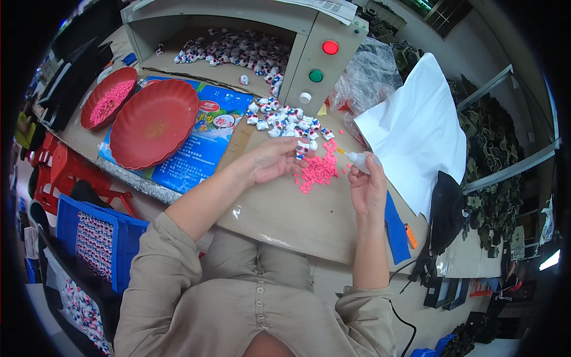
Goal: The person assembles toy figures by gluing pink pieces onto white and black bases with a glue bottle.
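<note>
Between the fingertips of my left hand [270,162] is a small white figurine [300,150] with blue and pink markings. My right hand [369,189] grips a small white squeeze bottle [360,159], its thin yellowish nozzle pointing left toward the figurine but apart from it. A loose heap of tiny pink pieces [320,172] lies on the tabletop [285,211] below and between both hands. Just beyond my left hand is a cluster of similar white figurines [286,121].
A beige machine housing [307,59] with red and green buttons stands at the back, many figurines inside. Red bowls, one small with pink pieces [110,101] and one large [156,124], sit left. White sheet [416,131], blue strip [395,229] and orange tool [411,236] lie right; blue crate [126,250] lower left.
</note>
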{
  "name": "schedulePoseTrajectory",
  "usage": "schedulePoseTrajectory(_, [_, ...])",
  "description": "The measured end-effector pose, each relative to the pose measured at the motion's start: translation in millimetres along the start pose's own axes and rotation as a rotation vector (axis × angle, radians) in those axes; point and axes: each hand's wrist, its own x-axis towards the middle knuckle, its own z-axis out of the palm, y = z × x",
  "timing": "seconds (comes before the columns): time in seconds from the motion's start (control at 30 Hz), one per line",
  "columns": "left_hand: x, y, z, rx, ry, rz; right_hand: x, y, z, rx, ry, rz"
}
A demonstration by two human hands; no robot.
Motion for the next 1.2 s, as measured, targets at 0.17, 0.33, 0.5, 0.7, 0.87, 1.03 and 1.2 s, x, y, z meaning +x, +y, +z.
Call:
schedulePoseTrajectory(0.17, [9.2, -29.4, -12.1, 0.068, -0.082, 0.083, -0.7, 36.0, -14.3, -0.003, 0.095, 0.004])
schedulePoseTrajectory(0.33, [-2.3, -25.6, -6.5, 0.212, -0.066, 0.108, -4.2, 36.6, -5.9, -0.116, -0.02, -0.029])
schedulePoseTrajectory(0.5, [-0.7, -28.4, -4.0, 0.36, -0.019, 0.263, -11.1, 38.2, 7.4, -0.356, -0.066, -0.28])
schedulePoseTrajectory(0.7, [0.9, -26.2, -4.4, 0.403, 0.033, 0.227, -13.2, 42.8, 1.7, -0.521, -0.12, -0.322])
schedulePoseTrajectory(0.87, [0.4, -28.1, -5.4, 0.412, 0.019, 0.227, -13.3, 46.9, 2.8, -0.566, -0.152, -0.365])
schedulePoseTrajectory(1.03, [0.9, -28.0, -6.9, 0.411, 0.018, 0.217, -13.3, 47.1, 3.6, -0.614, -0.129, -0.386])
schedulePoseTrajectory(1.2, [2.1, -29.9, -7.3, 0.417, 0.008, 0.221, -13.1, 46.8, 2.2, -0.655, -0.143, -0.39])
